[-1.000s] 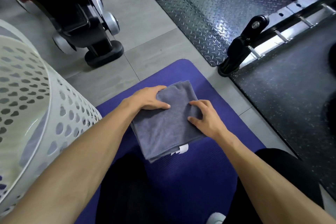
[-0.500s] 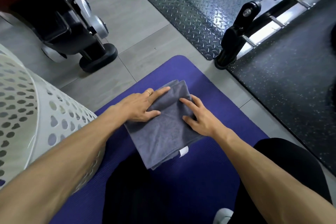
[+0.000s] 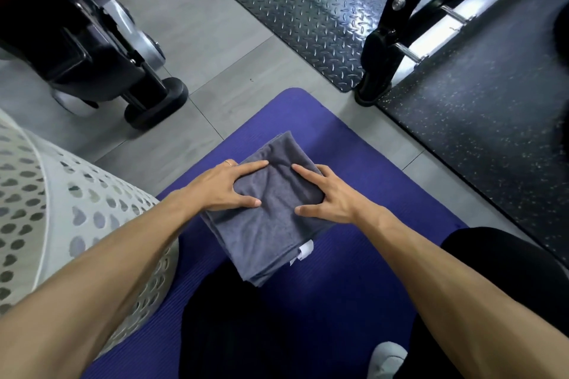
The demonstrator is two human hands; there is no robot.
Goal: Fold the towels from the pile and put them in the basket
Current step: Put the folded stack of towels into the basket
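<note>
A folded towel (image 3: 271,221) lies on a mat (image 3: 354,271) spread over the tiled floor (image 3: 209,37), directly in front of the seated person. The left hand (image 3: 224,188) rests on the towel's left edge; the right hand (image 3: 332,197) rests on its right edge, the two apart with bare towel between them. A tag (image 3: 303,251) projects from the towel's near right side. A perforated basket (image 3: 77,218) stands left of the mat, just beside the left forearm. Beyond the basket, at far left, stands a dumbbell rack (image 3: 92,46). A tread plate (image 3: 308,9) lies beyond the mat. A machine frame (image 3: 388,43) stands at the plate's right edge, with a rubber floor mat (image 3: 477,132) to the right.
</note>
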